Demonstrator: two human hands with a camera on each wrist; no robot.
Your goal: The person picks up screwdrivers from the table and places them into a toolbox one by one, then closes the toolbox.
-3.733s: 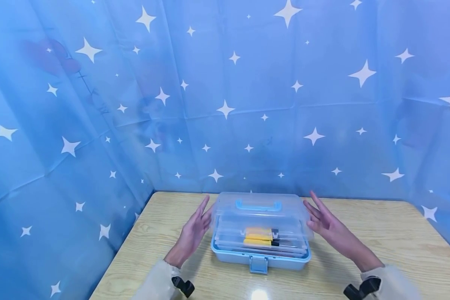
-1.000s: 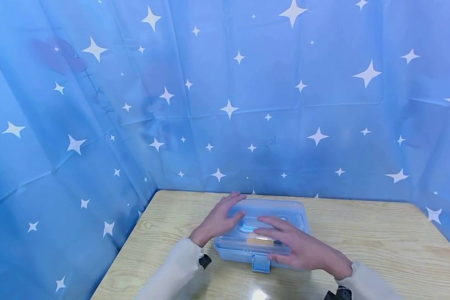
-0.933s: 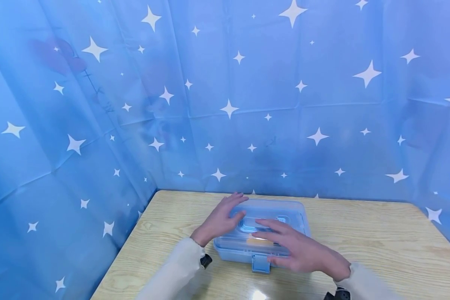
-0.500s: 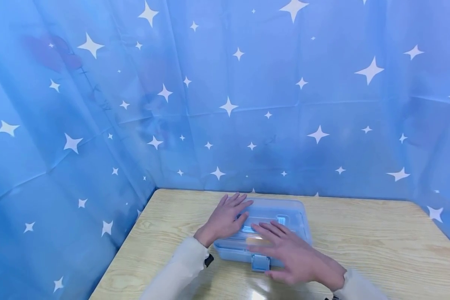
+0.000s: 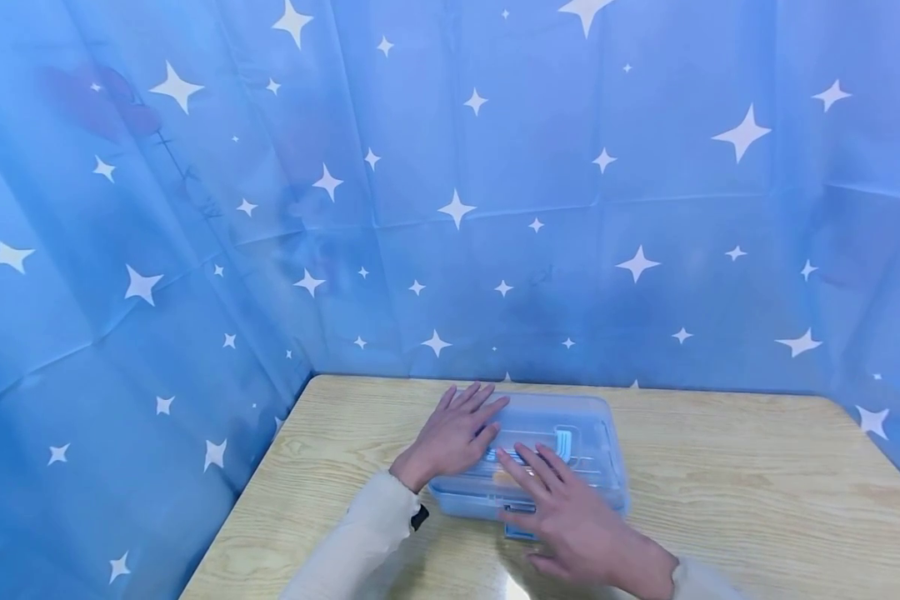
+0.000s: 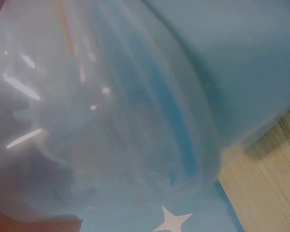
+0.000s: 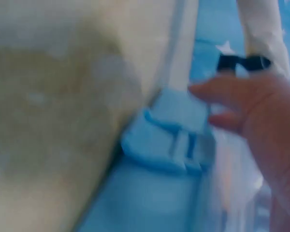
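A blue plastic storage box with a clear lid stands on the table, its lid down. My left hand rests on the lid's left part, fingers spread. Over the front of the box is my right hand, fingers extended and slightly apart, near the front latch. That hand partly covers the latch in the head view. The blue carrying handle lies on the lid between the hands. An orange patch shows through the lid, mostly hidden by the right hand.
The wood-grain table extends to both sides of the box. A blue curtain with white stars hangs behind the table and along its left side. Light reflects off the tabletop near the front.
The lid was raised 3.7 seconds ago, with a hand at each side; now it is down and both hands are over the box. Lately my right hand has shifted slightly left.
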